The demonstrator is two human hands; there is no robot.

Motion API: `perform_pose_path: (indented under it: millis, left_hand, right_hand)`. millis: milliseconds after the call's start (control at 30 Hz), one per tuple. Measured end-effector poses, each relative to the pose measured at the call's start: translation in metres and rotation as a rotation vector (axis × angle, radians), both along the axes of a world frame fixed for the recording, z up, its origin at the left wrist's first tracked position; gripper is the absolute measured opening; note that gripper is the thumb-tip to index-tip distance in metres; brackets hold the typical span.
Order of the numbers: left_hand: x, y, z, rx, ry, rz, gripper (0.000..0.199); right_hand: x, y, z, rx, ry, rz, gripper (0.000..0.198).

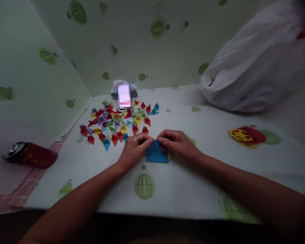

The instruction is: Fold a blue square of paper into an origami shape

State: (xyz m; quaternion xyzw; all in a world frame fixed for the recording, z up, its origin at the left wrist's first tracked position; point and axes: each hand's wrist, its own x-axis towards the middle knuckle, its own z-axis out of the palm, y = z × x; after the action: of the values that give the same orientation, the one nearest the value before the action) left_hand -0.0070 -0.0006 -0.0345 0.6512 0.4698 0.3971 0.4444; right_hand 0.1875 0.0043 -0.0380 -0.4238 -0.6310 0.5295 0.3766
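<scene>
Both hands meet over a piece of blue paper [157,156] near the middle of the table. With thumb and forefinger, my left hand [137,147] pinches the paper's upper left part. Opposite it, my right hand [176,144] is closed on the upper right part, and its fingers partly hide the paper. A dark fold or edge shows between the fingertips; whether it belongs to a separate smaller piece I cannot tell. Yellow paper [170,155] peeks out at the right edge of the blue. Beyond my left hand lie several small folded paper birds [117,122] in many colours.
A phone [124,95] with a lit, blurred screen leans on a tissue box [134,89] at the back. A red drink can [32,155] lies at the left. A large white plastic bag [246,67] sits back right, with red and yellow cut-out pieces [246,135] in front.
</scene>
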Motion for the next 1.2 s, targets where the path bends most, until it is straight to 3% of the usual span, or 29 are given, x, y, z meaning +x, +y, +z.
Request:
perform_pose_path:
  millis: [433,1200]
  left_hand:
    - [-0.0017,0.0029,-0.0033,-0.171,-0.165,-0.056,0.017]
    - [0.0007,-0.001,-0.0038,0.025,-0.087,0.027,0.006]
  right_hand:
    - [0.0009,-0.0013,0.0009,-0.115,0.071,-0.019,0.022]
    - [-0.002,-0.0049,-0.0014,-0.143,0.137,0.028,0.03]
